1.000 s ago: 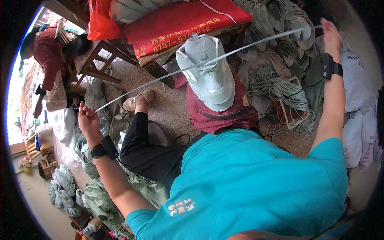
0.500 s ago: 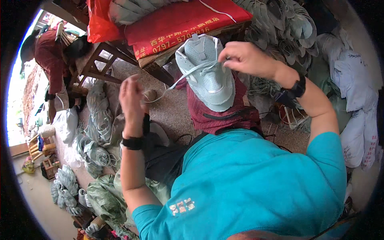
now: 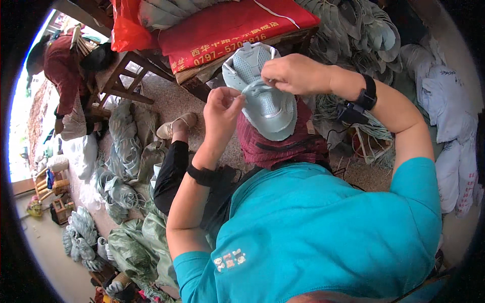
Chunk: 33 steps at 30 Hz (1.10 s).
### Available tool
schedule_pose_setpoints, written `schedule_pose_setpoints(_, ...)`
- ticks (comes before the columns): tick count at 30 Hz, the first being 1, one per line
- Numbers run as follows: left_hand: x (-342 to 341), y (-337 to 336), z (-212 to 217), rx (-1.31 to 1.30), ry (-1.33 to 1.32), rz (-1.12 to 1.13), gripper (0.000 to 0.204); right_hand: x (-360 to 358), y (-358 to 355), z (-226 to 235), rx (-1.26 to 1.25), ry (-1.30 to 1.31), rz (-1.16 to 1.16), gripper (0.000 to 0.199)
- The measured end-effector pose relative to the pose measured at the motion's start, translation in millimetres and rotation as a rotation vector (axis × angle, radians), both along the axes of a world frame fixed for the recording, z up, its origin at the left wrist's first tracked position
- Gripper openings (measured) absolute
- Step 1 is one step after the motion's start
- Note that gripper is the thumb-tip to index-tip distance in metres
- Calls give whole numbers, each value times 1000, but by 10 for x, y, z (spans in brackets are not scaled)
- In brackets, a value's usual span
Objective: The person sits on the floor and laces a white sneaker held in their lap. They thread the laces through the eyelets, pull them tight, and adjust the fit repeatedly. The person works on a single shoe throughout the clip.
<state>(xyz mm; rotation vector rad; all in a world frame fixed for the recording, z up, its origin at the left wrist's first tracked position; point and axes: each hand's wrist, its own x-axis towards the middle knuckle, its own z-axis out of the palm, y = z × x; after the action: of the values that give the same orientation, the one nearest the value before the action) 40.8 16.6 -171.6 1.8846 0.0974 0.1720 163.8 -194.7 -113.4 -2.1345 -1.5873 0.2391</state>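
Note:
A pale grey-green shoe upper (image 3: 271, 120) rests on maroon cloth over my lap, toe end toward me and tongue away. A light shoelace (image 3: 257, 89) crosses its front. My left hand (image 3: 223, 108) is at the upper's left edge, thumb and forefinger pinched on the shoelace. From the right, my right hand (image 3: 298, 74) reaches over the upper; its bent fingers close on the lace near the middle and hide part of the lacing and the right edge.
A wooden table (image 3: 194, 83) covered with a red printed bag (image 3: 237, 35) stands just beyond the upper. Bundles of grey-green uppers (image 3: 353, 38) hang at the far right, and more (image 3: 124, 134) lie on the floor at left. Another person (image 3: 63, 70) bends over at far left.
My left hand has come right and inward from out at the left, where the lace trailed, to the upper. My right hand has shifted left over the lacing. My left leg has moved into view.

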Motion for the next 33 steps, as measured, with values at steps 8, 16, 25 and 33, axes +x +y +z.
schedule_pose_setpoints(8,75,3,267,-851,187,-6,10,-117,-146,-258,294,-512,8,18)
schedule_pose_setpoints(16,136,248,-49,-464,56,91,13,-228,-196,-312,398,124,-376,20)
schedule_pose_setpoints(25,44,206,-30,-404,-115,202,22,-128,-118,-117,429,668,-509,19)
schedule_pose_setpoints(33,-18,737,213,-692,-81,295,35,-106,-233,-207,202,736,-566,11)
